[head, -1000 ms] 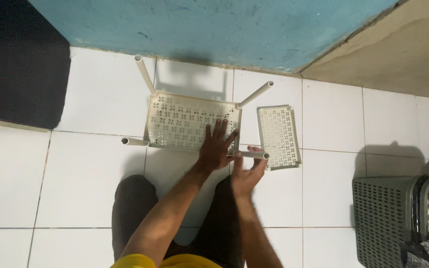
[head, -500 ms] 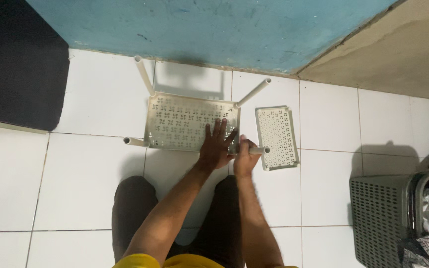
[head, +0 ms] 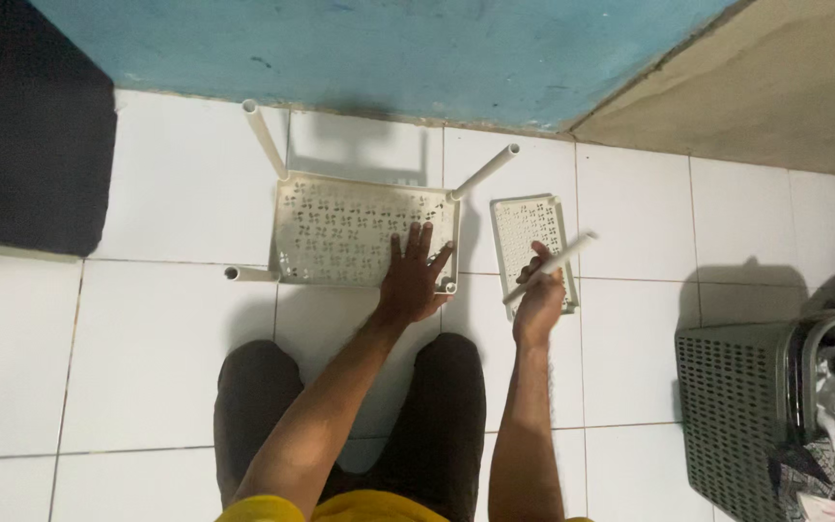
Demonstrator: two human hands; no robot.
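Observation:
A cream perforated plastic shelf panel (head: 340,230) lies on the white tiled floor with three white tubes standing in its corners. My left hand (head: 414,278) presses flat on its near right corner, fingers spread. My right hand (head: 539,302) grips a loose white tube (head: 555,265), lifted and angled up to the right, over a smaller cream perforated panel (head: 526,242) that lies beside the large one. My knees in dark trousers are below.
A blue wall (head: 388,48) runs along the far side of the floor. A dark mat (head: 21,135) lies at the left. A grey lattice laundry basket (head: 746,416) with clothes stands at the right, near a tan surface (head: 775,87).
My right hand pulled the white tube away from the large panel's near right corner and moved it right, over the small panel. My left hand stayed on the large panel.

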